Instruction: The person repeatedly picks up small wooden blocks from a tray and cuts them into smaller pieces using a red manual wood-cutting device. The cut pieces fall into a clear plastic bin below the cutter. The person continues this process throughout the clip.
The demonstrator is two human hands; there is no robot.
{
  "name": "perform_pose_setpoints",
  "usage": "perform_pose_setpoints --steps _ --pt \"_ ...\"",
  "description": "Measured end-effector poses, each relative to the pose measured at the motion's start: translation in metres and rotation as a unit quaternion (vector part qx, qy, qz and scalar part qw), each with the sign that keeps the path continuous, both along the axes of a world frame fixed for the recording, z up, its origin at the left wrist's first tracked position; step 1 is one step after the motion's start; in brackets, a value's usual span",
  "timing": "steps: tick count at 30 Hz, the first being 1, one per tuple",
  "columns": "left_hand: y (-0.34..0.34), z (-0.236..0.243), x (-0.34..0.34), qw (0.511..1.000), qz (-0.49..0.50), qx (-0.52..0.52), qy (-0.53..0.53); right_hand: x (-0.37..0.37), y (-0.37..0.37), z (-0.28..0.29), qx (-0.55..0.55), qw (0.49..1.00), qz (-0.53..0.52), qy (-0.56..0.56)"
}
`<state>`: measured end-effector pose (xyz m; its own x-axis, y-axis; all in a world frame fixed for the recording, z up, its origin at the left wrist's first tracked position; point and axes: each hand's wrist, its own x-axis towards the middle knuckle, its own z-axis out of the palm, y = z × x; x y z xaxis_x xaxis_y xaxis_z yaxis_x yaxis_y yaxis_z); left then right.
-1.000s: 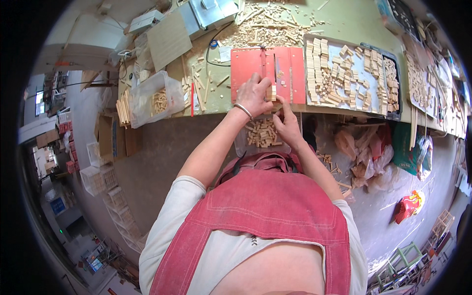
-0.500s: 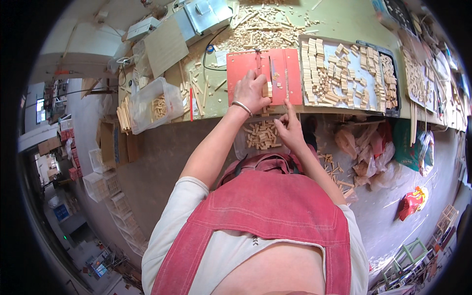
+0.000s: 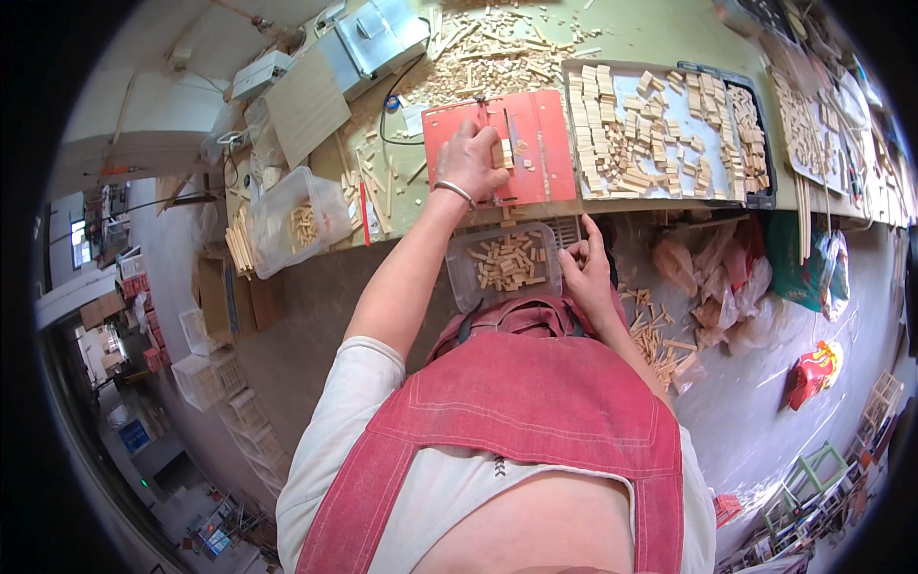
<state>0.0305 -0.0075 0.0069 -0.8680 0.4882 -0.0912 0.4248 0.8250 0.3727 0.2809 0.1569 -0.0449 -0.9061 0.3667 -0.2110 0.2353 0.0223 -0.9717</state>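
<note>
My left hand (image 3: 471,167), with a metal bangle at the wrist, is over a red plate (image 3: 548,134) on the workbench. Its fingers are closed on a small wooden block (image 3: 506,153) beside a thin dark upright strip on the plate. Off the bench's front edge, my right hand (image 3: 588,268) has its index finger stretched out and its thumb apart; the other fingers curl, and I see nothing held. Below the plate, a clear plastic bin (image 3: 461,268) contains many small wooden blocks (image 3: 512,263), left of my right hand.
Right of the plate, a tray (image 3: 626,88) carries rows and loose heaps of wooden blocks. Offcuts (image 3: 497,48) pile up behind. On the left stand a clear tub (image 3: 273,215) and a metal box (image 3: 382,33). Plastic bags (image 3: 712,277) and scattered sticks (image 3: 660,340) lie below the bench.
My right hand has drawn back from the plate's front edge toward my body. My left hand stays over the plate with the block, slightly farther from me. More of the bin shows.
</note>
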Motion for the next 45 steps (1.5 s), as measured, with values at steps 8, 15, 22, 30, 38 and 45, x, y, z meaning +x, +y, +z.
perform_pose_setpoints --steps 8,15,22,30,38,45 --pt "0.002 -0.004 -0.024 1.0 -0.008 0.025 0.005 0.007 0.002 -0.005 0.007 1.0 -0.005 -0.007" --pt "0.004 -0.003 -0.017 1.0 0.005 0.025 0.013 0.011 -0.001 -0.002 0.007 1.0 0.001 -0.012" --pt "-0.003 -0.005 0.017 0.999 -0.017 0.009 0.045 0.012 -0.001 -0.005 0.002 1.0 0.013 -0.016" --pt "-0.019 -0.012 0.056 0.993 -0.014 0.1 0.062 0.007 -0.001 -0.002 0.008 1.0 0.028 -0.004" --pt "-0.021 0.024 0.108 0.953 0.01 0.303 -0.004 0.01 -0.004 -0.004 -0.01 0.998 0.054 -0.023" --pt "-0.031 0.031 0.139 0.933 0.034 0.345 -0.095 0.0 -0.002 0.011 -0.04 0.998 0.041 -0.005"
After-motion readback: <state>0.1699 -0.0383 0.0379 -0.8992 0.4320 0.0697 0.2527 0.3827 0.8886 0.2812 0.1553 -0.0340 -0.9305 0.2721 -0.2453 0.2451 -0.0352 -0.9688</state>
